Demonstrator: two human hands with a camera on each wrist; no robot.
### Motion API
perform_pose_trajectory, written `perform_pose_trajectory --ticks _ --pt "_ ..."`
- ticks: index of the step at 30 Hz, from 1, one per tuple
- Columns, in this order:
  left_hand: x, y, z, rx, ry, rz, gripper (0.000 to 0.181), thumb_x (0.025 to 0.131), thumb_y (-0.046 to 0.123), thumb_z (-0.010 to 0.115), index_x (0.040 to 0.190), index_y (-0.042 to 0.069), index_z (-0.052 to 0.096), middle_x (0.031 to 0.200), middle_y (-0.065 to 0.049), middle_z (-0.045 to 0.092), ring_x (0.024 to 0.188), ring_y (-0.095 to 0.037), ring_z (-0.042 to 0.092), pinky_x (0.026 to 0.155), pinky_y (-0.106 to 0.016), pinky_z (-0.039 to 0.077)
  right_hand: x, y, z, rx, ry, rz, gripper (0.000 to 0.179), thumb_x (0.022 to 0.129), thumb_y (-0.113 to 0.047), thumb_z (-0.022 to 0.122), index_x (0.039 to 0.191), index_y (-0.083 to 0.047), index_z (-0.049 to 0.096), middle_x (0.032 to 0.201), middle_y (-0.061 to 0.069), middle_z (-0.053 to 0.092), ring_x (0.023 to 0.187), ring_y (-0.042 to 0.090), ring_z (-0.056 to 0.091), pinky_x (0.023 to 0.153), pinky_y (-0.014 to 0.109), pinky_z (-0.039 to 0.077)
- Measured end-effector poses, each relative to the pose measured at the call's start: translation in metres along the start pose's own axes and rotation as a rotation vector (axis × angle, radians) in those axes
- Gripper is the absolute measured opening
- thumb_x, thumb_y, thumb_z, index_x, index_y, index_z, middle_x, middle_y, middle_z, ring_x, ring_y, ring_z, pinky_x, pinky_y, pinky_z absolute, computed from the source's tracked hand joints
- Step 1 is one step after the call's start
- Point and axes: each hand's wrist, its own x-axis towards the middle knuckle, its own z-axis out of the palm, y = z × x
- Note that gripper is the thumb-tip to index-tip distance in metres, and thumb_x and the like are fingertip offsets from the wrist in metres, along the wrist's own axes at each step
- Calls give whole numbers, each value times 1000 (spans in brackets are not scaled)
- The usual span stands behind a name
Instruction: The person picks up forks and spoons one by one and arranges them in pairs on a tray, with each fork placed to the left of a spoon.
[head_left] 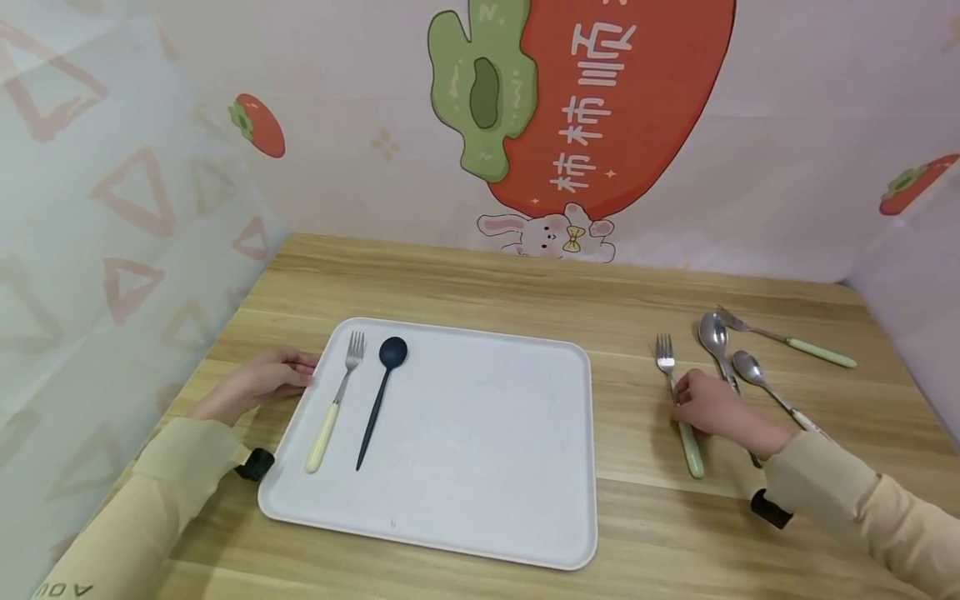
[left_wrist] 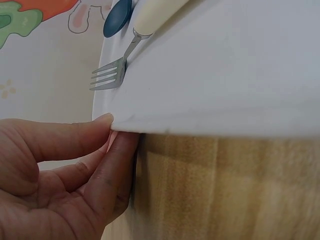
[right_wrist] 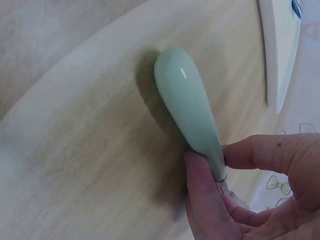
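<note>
On the wooden table lies a white rectangular tray [head_left: 480,450]. My left hand [head_left: 262,379] pinches the tray's left rim, thumb on top and fingers underneath, as the left wrist view shows. Inside the tray, near that side, are a cream-handled fork [head_left: 324,437] and a dark spoon [head_left: 393,352], side by side. To the right of the tray, my right hand [head_left: 716,408] pinches a green-handled fork [head_left: 690,454] near where handle meets metal. Its tines point away from me. The rounded green handle [right_wrist: 182,95] shows clearly in the right wrist view, close over the wood.
Beyond the right hand lie a large metal spoon [head_left: 713,333], a smaller spoon [head_left: 747,367] and a green-handled piece of cutlery [head_left: 821,352] whose head is hard to make out. Patterned cloth walls [head_left: 360,192] close off the table's back and sides.
</note>
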Motion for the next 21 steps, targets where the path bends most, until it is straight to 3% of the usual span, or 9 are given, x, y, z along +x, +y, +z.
perform_pose_trajectory --ticks 7,21 --pt "0 3 0 -12 1 -4 49 85 -4 55 122 -25 32 85 0 57 77 -4 57 73 -20 51 -6 -13 8 -9 20 -50 36 75 -2 62 102 13 44 81 17 55 52 14 55 46 27 50" --pt "0 1 -1 -19 -8 11 44 85 -6 54 119 -26 34 83 2 57 75 -3 57 70 -19 52 -12 -36 18 -51 9 -128 34 76 -7 65 104 4 49 76 8 57 54 13 51 47 27 46"
